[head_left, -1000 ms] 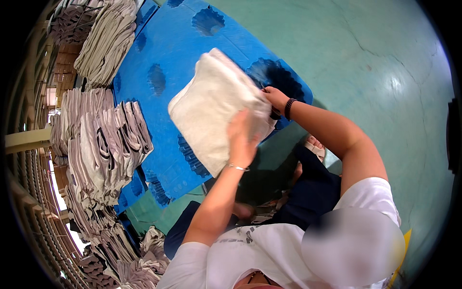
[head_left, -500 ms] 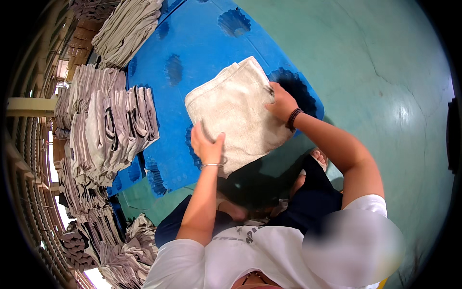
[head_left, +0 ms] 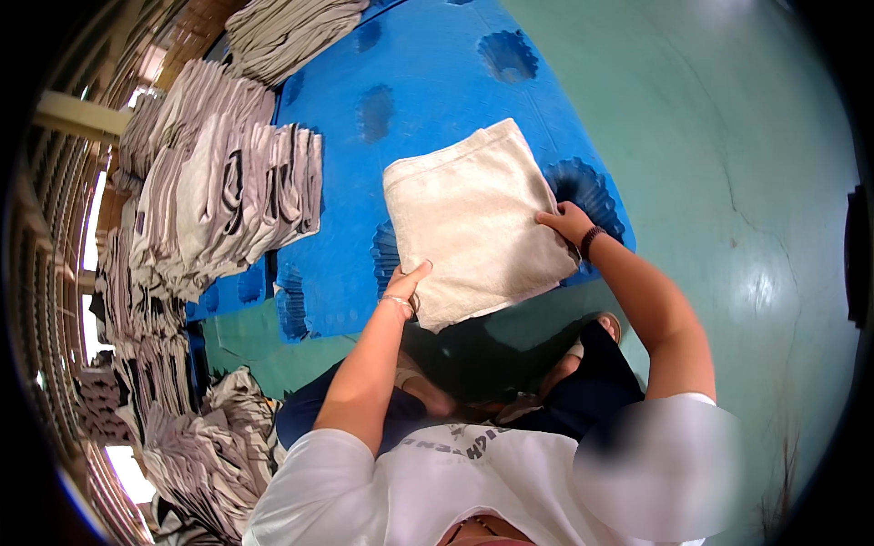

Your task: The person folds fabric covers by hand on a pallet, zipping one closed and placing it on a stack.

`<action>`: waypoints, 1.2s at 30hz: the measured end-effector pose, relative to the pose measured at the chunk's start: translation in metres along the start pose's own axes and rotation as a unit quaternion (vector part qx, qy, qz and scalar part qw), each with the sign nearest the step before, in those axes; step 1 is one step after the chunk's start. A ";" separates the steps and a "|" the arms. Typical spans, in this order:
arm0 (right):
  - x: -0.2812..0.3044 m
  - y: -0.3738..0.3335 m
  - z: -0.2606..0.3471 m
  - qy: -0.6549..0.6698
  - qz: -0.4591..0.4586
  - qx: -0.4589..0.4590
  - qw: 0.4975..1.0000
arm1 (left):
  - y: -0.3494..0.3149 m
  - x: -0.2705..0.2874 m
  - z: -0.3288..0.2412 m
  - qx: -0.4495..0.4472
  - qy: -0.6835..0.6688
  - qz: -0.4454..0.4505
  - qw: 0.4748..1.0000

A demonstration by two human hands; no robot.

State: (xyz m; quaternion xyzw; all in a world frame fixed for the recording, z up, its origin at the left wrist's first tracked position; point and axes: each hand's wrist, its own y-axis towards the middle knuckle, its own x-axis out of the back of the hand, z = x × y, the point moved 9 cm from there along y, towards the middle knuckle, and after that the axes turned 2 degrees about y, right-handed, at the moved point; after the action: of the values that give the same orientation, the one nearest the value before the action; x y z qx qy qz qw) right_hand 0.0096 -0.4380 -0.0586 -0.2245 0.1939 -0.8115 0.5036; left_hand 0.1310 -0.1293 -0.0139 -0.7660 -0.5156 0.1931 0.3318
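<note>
1. Green floor [head_left: 765, 300], blue pallet [head_left: 437, 100] on it; stacks of folded fabric [head_left: 214, 182] to the left
2. Folded beige cloth [head_left: 473, 218] lies over the pallet's near edge, overhanging it; cannot tell if it touches
3. Left hand [head_left: 405, 286] grips lower left side, thumb on top; right hand [head_left: 566, 224] pinches right edge
4. Judgement: even tension and level hands should help the layers stay square, creases out
</note>
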 end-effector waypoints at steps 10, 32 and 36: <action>-0.161 -0.179 -0.053 0.096 0.364 -0.141 0.916 | 0.034 0.014 -0.163 -0.282 0.594 -0.054 0.751; -0.142 0.030 0.122 -0.454 0.024 0.248 0.856 | 0.031 0.015 -0.039 -0.299 0.659 -0.111 0.681; -0.140 0.023 0.121 -0.376 0.055 0.368 0.849 | 0.014 0.045 -0.035 -0.328 0.522 -0.160 0.771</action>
State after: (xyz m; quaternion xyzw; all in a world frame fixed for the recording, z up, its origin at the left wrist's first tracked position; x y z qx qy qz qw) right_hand 0.1490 -0.3319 0.0050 -0.2993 -0.3111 -0.6480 0.6274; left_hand 0.1806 -0.1024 0.0028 -0.7176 -0.4098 -0.4737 0.3044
